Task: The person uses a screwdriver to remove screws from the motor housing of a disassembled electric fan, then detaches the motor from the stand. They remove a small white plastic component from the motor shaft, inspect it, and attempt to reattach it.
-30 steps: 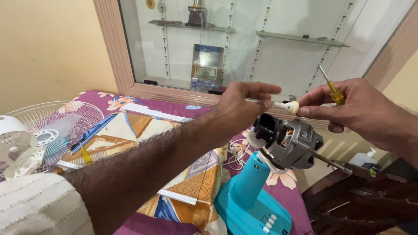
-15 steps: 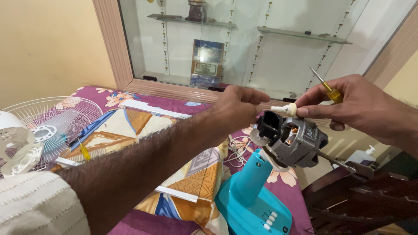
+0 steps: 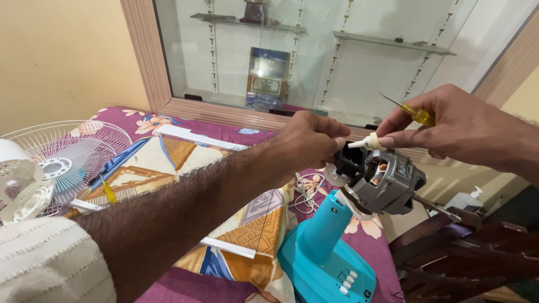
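Left hand (image 3: 306, 143): fingers curled together, gripping the black rear end of the fan motor (image 3: 384, 179), at the motor's upper left. Exactly what the fingertips pinch can't be told, they're hidden behind the knuckles.

Right hand (image 3: 466, 129): thumb and forefinger pinched on a small white knob (image 3: 368, 143) directly above the motor's back end. Same hand has a yellow-handled screwdriver (image 3: 412, 112) tucked under the other fingers, blade pointing up-left. Knob sits between the two hands, just off the left hand's fingertips.

Motor: grey metal housing, copper windings visible, tilted, shaft (image 3: 441, 209) sticking out lower right. It sits on top of the turquoise fan stand (image 3: 325, 247), below and between both hands. White buttons on the stand base.

Stand rests on a bed with a purple patterned bedsheet (image 3: 185, 146). White cable (image 3: 307, 191) lies on the sheet just left of the motor. Further left: white fan guard (image 3: 67, 154), a second yellow screwdriver (image 3: 108, 191) beside it, clear fan blade (image 3: 19, 188) at the far left edge. Glass cabinet (image 3: 314, 56) behind, dark wooden chair (image 3: 466, 252) at lower right.
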### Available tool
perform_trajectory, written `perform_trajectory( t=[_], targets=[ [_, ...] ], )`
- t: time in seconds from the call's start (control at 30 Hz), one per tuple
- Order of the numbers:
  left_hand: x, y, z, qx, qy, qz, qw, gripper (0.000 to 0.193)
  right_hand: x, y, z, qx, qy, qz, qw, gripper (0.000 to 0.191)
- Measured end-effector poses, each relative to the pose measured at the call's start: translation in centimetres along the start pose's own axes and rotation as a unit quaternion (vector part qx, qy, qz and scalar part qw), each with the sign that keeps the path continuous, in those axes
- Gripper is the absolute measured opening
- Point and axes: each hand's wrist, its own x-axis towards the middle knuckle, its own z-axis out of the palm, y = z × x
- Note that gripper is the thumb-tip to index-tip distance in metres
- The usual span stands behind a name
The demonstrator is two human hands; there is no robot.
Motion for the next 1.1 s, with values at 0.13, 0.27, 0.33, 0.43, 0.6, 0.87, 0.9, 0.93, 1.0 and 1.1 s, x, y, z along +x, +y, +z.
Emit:
perform_trajectory(
  t=[0.13,0.27,0.33,0.43,0.6,0.87,0.9,0.93,1.0,1.1],
  targets=[
    [-0.1,0.1,0.0,0.011,-0.001,-0.005,1.0,0.034,-0.2,-1.2,-0.1,-0.083,0.003,0.033,0.996,0.026],
    [-0.1,0.1,0.0,0.001,-0.003,-0.005,1.0,0.033,-0.2,-1.8,-0.1,-0.103,0.005,-0.006,0.995,0.027],
    [-0.1,0.1,0.0,0.012,-0.005,-0.009,1.0,0.032,0.1,-1.8,-0.1,-0.111,0.004,-0.022,0.994,0.026],
    [-0.1,0.1,-0.1,0.017,-0.004,-0.01,1.0,0.032,0.4,-1.4,-0.1,-0.14,-0.004,-0.013,0.99,0.026],
    [0.0,0.0,0.0,0.008,0.0,-0.012,1.0,0.031,1.0,-1.3,0.2,-0.173,-0.018,-0.03,0.984,0.028],
    [0.2,0.0,0.0,-0.009,-0.006,-0.028,1.0,0.031,0.9,-2.1,-0.1,-0.179,-0.022,-0.038,0.983,0.028],
    [0.2,0.0,0.0,-0.006,-0.004,-0.028,1.0,0.031,0.9,-2.3,-0.1,-0.181,-0.02,-0.04,0.982,0.028],
    [0.1,0.1,0.0,-0.003,-0.002,-0.028,1.0,0.03,0.9,-2.4,-0.2,-0.182,-0.018,-0.061,0.981,0.029],
    [0.1,0.1,0.0,0.001,-0.001,-0.028,1.0,0.03,0.9,-2.7,-0.3,-0.184,-0.014,-0.101,0.978,0.031],
    [0.0,0.0,0.0,0.003,-0.003,-0.029,1.0,0.029,0.9,-3.0,-0.3,-0.193,-0.019,-0.062,0.979,0.03]
  ],
)
